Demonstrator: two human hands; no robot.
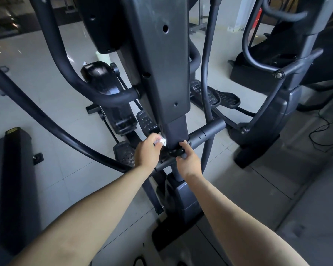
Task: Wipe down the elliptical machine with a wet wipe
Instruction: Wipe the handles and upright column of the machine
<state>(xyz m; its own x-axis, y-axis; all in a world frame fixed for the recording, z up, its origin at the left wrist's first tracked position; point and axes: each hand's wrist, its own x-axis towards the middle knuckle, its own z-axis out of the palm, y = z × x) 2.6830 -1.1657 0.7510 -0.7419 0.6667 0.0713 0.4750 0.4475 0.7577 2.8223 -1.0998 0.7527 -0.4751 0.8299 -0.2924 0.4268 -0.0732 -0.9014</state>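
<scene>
The dark grey elliptical machine (161,64) fills the middle of the view, its upright column running down to a crossbar joint. My left hand (147,151) grips a small crumpled white wet wipe (162,141) and presses it against the lower left side of the column. My right hand (186,160) curls its fingers round the black collar (176,152) at the column's base, just right of the wipe.
Curved handlebar arms (69,73) sweep left of the column. Black foot pedals (215,96) lie behind it. Another elliptical (273,116) stands to the right, a cable (323,129) beside it. A black bench (13,179) sits at the left on the grey tiled floor.
</scene>
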